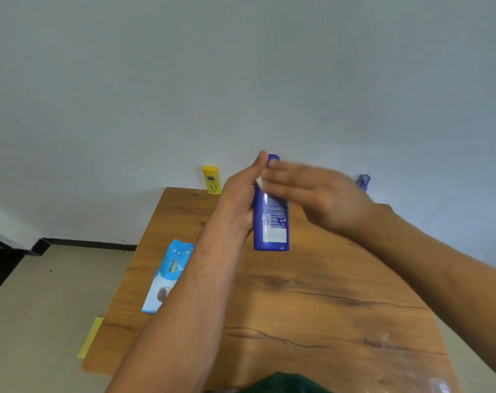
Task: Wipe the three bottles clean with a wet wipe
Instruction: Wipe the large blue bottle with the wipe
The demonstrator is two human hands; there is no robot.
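My left hand (241,194) grips a tall blue bottle (270,222) upright above the wooden table (297,307), its back label facing me. My right hand (312,194), blurred by motion, lies across the bottle's upper part and holds a white wet wipe (259,181) against it; only a small corner of the wipe shows. A yellow bottle (211,180) stands at the table's far left edge. A second blue bottle (363,182) stands at the far right, partly hidden behind my right hand.
A light blue wet wipe pack (168,276) lies on the table's left side, partly under my left forearm. A yellow sheet (90,337) lies on the floor by the table's left edge. A white wall stands just behind the table.
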